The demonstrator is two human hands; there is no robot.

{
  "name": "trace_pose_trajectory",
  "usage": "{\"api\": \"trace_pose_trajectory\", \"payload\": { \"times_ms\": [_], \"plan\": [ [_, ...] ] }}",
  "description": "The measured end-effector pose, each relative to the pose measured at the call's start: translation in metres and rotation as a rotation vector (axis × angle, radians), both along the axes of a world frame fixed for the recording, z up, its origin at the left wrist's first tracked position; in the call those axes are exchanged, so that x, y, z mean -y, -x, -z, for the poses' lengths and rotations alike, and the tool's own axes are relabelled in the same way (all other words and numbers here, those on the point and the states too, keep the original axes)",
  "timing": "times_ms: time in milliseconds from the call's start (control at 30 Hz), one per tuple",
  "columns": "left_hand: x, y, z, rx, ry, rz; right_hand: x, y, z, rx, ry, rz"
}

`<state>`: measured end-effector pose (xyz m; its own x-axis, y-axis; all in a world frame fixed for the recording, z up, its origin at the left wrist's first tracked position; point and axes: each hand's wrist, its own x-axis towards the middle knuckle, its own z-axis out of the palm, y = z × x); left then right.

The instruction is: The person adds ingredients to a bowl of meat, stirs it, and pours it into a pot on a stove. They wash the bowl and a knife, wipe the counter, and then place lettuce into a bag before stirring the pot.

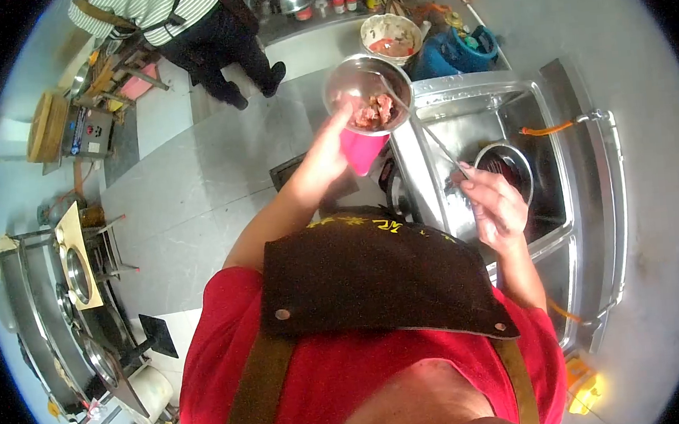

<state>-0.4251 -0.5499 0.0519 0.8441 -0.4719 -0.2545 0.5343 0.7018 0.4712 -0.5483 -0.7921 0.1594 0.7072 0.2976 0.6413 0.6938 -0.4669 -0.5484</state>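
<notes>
In the head view, your left hand (pixel 335 133) grips the steel bowl (pixel 352 83) at its near-left rim, with something pink (pixel 364 154) hanging just below. Your right hand (pixel 498 202) is closed on the end of the spoon (pixel 443 144), over the sink (pixel 562 166). From that hand the bowl lies forward and to the left; the spoon's long axis slants that way, its far end at the meat (pixel 376 113) inside. Your left hand is nearer the meat.

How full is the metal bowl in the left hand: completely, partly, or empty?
Partly filled: reddish chunks lie at one side of the metal bowl, and its other side looks bare.
</notes>
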Motion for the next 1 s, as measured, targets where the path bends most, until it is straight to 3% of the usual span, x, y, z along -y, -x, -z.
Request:
{"api": "trace_pose_trajectory", "payload": {
  "times_ms": [167, 333, 500, 600, 667, 833, 1000],
  "plan": [
    [-0.002, 0.001, -0.004, -0.005, -0.007, 0.038, 0.011, -0.012, -0.010, -0.028, 0.152, -0.002],
    [-0.009, -0.004, 0.006, -0.030, -0.032, 0.049, 0.016, -0.003, 0.021, -0.379, -0.578, 0.162],
    [-0.012, 0.000, 0.000, -0.074, -0.035, 0.092, 0.013, -0.001, 0.003, -0.199, -0.365, 0.041],
    [-0.010, 0.000, 0.000, -0.098, -0.047, 0.121, 0.008, -0.013, 0.005, -0.049, 0.004, 0.000],
    [-0.011, -0.002, 0.001, -0.097, -0.056, 0.126, 0.008, -0.013, 0.000, -0.059, 0.114, -0.042],
    [-0.016, -0.006, 0.016, -0.107, -0.008, 0.151, 0.019, -0.008, -0.004, -0.239, -0.162, 0.004],
    [-0.019, -0.009, 0.028, -0.108, -0.123, 0.126, 0.028, 0.002, -0.022, -0.173, -0.152, 0.012]
  ]
}}
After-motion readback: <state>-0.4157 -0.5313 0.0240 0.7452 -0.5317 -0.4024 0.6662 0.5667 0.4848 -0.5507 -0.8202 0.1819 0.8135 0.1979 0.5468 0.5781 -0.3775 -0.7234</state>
